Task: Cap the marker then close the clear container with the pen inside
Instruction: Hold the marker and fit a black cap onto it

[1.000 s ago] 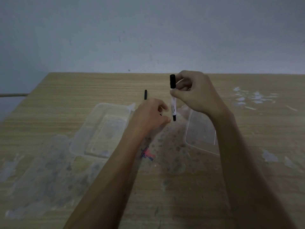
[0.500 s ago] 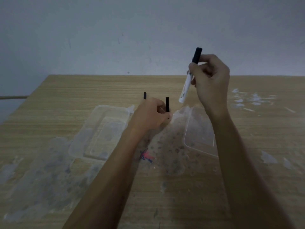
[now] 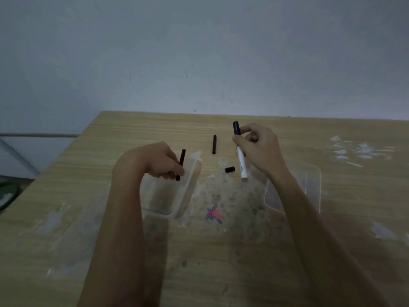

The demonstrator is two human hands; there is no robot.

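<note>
My right hand (image 3: 259,149) grips a white marker (image 3: 240,159) with a black cap on its upper end, held nearly upright above the table. My left hand (image 3: 158,161) pinches a thin black pen (image 3: 180,164) over the open clear container (image 3: 177,196). A small black cap (image 3: 229,169) lies on the table between my hands. The clear lid (image 3: 314,185) lies flat under my right forearm.
Another thin black stick (image 3: 214,144) lies on the wooden table (image 3: 110,151) beyond the container. A pink and blue scribble (image 3: 214,214) marks the stained tabletop. A grey wall rises behind the table's far edge; the left edge drops off.
My right hand has come down from its raised position with the marker. My left hand has shifted left over the container with the pen. A small black cap now shows on the table.
</note>
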